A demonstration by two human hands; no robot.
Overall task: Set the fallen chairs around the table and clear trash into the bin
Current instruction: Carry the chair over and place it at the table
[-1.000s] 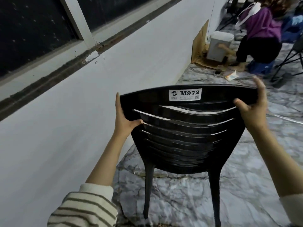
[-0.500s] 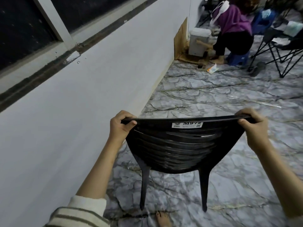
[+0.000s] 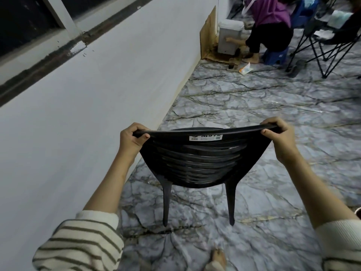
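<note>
A black plastic chair with a slatted back and a white label stands upright in front of me on the marble-patterned floor. My left hand grips the left end of its top rail. The right end of the rail is held by my right hand. Two rear legs show below the seat; the front legs are hidden. A white bin stands far ahead by the wall. A piece of white and orange trash lies on the floor near it.
A white wall runs close along my left. A person in purple crouches by the bin on a blue stool. Black folding chairs stand at the far right. Cardboard leans against the wall. My bare foot is near the bottom edge.
The chair has come down from a raised, tilted hold to upright at floor level. My hands have shifted from its back's sides to curl over the top rail.
</note>
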